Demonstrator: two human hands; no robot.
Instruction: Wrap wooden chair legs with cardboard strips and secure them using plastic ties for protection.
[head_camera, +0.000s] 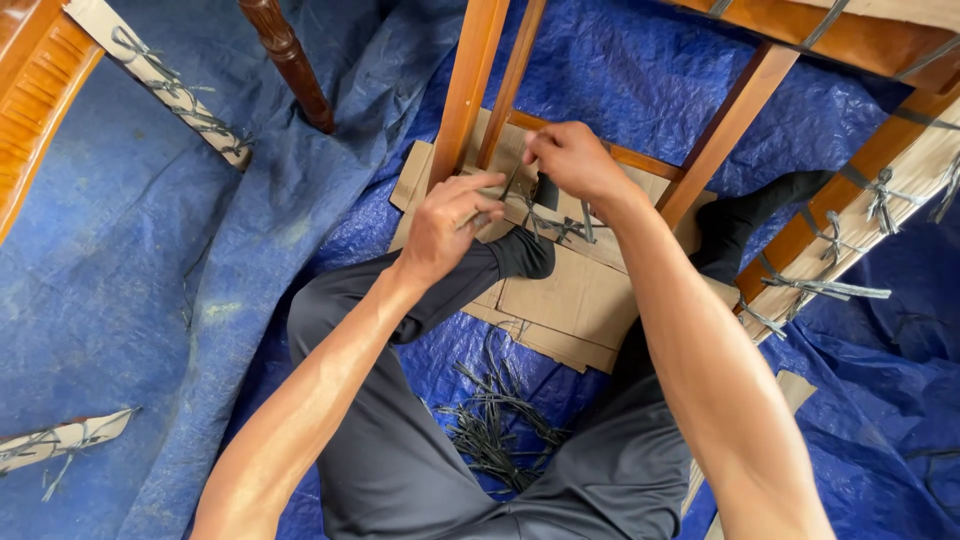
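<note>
I sit on a blue tarp with my legs in dark trousers stretched under an upturned wooden furniture frame (470, 90). My left hand (450, 222) pinches a thin grey strap (512, 186) beside a cardboard-wrapped rail (560, 215). My right hand (570, 160) is closed on the same strap's other end, just above the cardboard, near a dark knot. Both hands are close together at the rail's lower crossbar.
A pile of loose grey straps (495, 425) lies between my legs. Flat cardboard pieces (565, 300) rest under the frame. More cardboard-wrapped, strapped rails stand at the right (850, 270) and upper left (170, 85). A turned dark wooden leg (292, 62) rises at the top.
</note>
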